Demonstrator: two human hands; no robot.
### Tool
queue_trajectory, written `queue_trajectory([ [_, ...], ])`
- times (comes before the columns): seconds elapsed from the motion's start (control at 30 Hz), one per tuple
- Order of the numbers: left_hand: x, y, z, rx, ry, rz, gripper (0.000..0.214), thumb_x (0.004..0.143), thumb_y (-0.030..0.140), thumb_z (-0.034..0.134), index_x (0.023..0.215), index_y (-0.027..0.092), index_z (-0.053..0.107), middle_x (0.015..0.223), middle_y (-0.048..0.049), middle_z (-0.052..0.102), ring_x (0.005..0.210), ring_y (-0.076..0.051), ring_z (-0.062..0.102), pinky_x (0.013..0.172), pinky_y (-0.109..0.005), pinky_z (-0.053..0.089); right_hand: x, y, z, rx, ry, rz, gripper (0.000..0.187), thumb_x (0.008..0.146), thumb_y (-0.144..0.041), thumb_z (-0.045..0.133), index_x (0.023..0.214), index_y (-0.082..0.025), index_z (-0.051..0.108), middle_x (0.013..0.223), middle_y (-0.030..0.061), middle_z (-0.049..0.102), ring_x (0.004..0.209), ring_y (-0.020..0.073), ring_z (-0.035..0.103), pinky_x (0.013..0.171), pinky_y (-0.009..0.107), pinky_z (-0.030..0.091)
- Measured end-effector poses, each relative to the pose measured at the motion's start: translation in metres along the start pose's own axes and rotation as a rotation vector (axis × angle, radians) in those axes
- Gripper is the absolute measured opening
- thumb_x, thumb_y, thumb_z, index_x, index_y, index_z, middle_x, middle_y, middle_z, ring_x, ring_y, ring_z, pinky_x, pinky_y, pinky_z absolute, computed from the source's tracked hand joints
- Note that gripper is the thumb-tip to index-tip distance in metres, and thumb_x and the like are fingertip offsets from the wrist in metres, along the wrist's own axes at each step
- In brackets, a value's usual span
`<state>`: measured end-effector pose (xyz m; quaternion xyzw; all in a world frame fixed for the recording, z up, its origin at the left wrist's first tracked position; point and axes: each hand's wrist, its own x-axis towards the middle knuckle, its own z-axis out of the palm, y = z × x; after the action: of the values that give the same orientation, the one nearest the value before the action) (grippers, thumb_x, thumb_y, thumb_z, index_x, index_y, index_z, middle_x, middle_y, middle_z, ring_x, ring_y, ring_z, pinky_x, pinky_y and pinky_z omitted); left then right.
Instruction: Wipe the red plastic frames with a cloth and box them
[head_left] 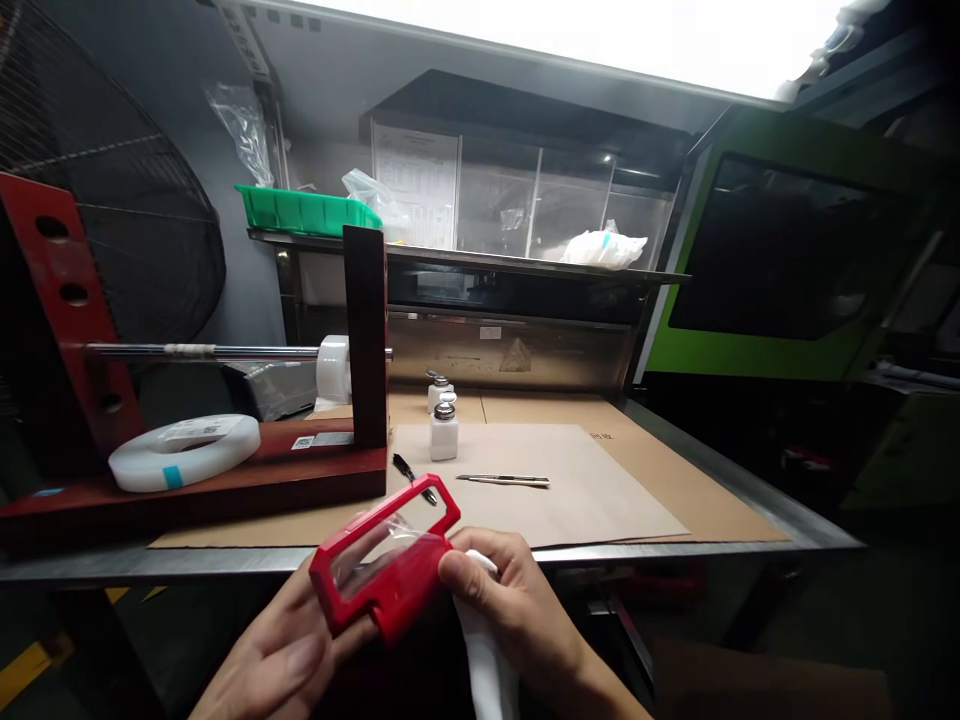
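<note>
Green machine housing [795, 250] fills the right side, dark window in it. Wire fan guard [112, 200] at far left. Steel table [787, 520] runs across the middle, brown cardboard sheet [600, 480] laid on it. Shelf [480, 262] at the back carries a green tray [304, 212] on the left and a crumpled white bag [604, 248] to the right.

Red spool stand [225, 470] sits on the table's left end: base plate, two uprights, steel rod [210, 351] between them with a white roll [334, 368] on it next to the near upright. Flat white tape reel [185, 452] lies on the stand's base.

On the cardboard: two small white dispenser bottles [443, 430], one behind the other, just right of the stand. Tweezers [504, 480] lie flat right of the bottles. Black pen [414, 478] between bottles and the near edge.

Red plastic frame [386, 570] with a clear window is held in front of the table's near edge, off the surface, tilted. Left hand [277, 650] supports it from below, fingers closed around its lower edge. Right hand [510, 600] has fingers closed on a white cloth [484, 650], thumb pressing against the frame's right end; the cloth hangs down under the hand.
</note>
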<state>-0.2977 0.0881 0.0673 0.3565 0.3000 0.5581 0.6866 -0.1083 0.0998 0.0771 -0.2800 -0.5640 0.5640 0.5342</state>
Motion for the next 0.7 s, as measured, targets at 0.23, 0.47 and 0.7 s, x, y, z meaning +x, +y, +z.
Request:
queue_trajectory([
  [0.23, 0.000, 0.001, 0.028, 0.210, 0.140, 0.115, 0.090, 0.040, 0.048, 0.087, 0.120, 0.022, 0.058, 0.109, -0.0092, 0.071, 0.110, -0.040, 0.057, 0.084, -0.039, 0.056, -0.004, 0.005, 0.007, 0.169, -0.002, 0.026, 0.037, 0.070, -0.047, 0.074, 0.067, -0.011, 0.063, 0.060, -0.0004, 0.052, 0.055, 0.0067, 0.040, 0.053, 0.018, 0.030],
  [0.47, 0.001, 0.003, 0.044, 0.191, 0.152, 0.136, 0.075, 0.049, 0.046, 0.084, 0.115, 0.020, 0.061, 0.099, -0.0096, 0.072, 0.102, -0.035, 0.063, 0.085, -0.038, 0.054, -0.009, 0.009, 0.011, 0.217, 0.033, 0.072, 0.038, 0.068, -0.047, 0.075, 0.064, -0.011, 0.062, 0.056, -0.0024, 0.049, 0.052, 0.0049, 0.036, 0.053, 0.017, 0.031],
  [0.7, 0.007, 0.003, 0.036, 0.252, 0.028, 0.210, 0.070, 0.043, 0.045, 0.087, 0.106, 0.019, 0.067, 0.095, -0.0122, 0.071, 0.104, -0.039, 0.060, 0.089, -0.044, 0.050, -0.004, 0.025, 0.011, 0.315, -0.054, 0.067, 0.035, 0.072, -0.045, 0.073, 0.067, -0.011, 0.062, 0.061, 0.0010, 0.055, 0.055, 0.0069, 0.044, 0.057, 0.019, 0.034],
])
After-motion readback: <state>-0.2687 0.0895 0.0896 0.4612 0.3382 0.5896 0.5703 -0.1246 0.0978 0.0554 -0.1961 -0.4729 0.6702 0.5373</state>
